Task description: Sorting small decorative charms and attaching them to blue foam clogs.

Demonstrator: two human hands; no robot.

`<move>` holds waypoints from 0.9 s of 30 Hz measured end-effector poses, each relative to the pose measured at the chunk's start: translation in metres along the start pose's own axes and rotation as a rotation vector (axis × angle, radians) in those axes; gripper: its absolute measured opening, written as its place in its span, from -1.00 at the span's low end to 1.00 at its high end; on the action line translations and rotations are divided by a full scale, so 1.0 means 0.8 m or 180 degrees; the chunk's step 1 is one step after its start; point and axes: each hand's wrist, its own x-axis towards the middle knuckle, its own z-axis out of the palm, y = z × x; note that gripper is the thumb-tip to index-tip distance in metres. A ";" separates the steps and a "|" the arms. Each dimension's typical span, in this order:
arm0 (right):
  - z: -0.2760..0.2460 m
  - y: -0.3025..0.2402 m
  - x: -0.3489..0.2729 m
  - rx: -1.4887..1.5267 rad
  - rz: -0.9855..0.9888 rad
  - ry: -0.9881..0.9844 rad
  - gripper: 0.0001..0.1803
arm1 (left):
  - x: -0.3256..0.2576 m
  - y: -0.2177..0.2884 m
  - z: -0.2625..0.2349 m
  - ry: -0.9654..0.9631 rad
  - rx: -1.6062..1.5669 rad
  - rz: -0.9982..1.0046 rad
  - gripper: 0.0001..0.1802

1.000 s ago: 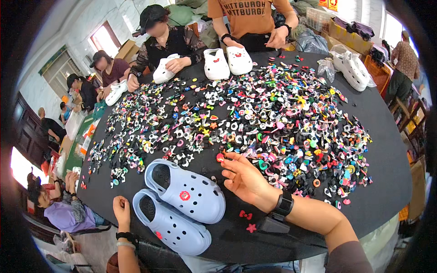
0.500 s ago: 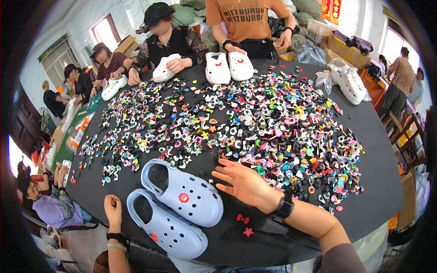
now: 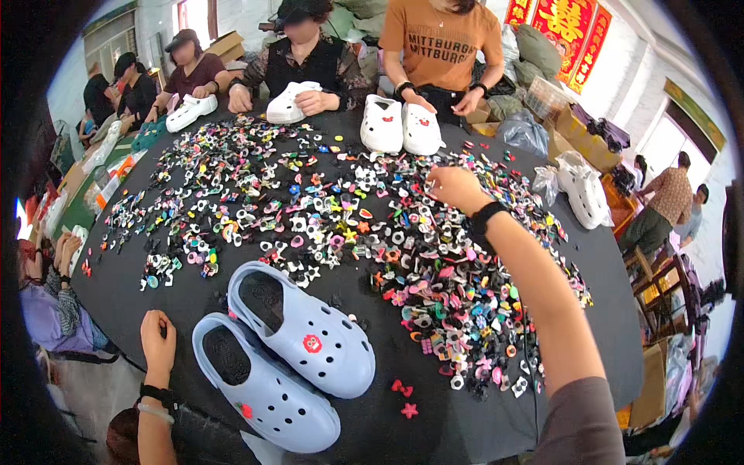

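Round black table (image 3: 434, 426), other people seated along its far edge. Right hand (image 3: 453, 187) reaches out over the spread of small coloured charms (image 3: 434, 271) toward the far side, fingers curled; contents cannot tell. Left hand (image 3: 157, 342) rests loosely curled, empty, at the near-left edge beside two pale blue clogs (image 3: 287, 349).

a small workshop: people sit round a black table (image 3: 604, 310) heaped with shoe charms (image 3: 434, 271), cardboard boxes (image 3: 577, 124) behind.
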 end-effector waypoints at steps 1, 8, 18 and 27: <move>0.016 -0.004 0.012 -0.0281 0.0070 -0.0046 -0.71 | -0.001 -0.001 -0.002 -0.0025 0.0000 -0.0024 -0.86; 0.097 0.011 0.055 0.0913 0.0120 0.0099 -0.61 | -0.002 0.012 -0.004 0.0030 0.0089 -0.0071 -0.86; 0.000 -0.053 0.002 0.4105 0.0356 -0.1216 -0.51 | 0.000 0.012 -0.006 0.0001 0.0000 -0.0011 -0.84; -0.048 -0.082 -0.086 0.5803 -0.0170 -0.1538 -0.66 | 0.001 0.013 -0.004 0.0024 -0.0083 -0.0043 -0.85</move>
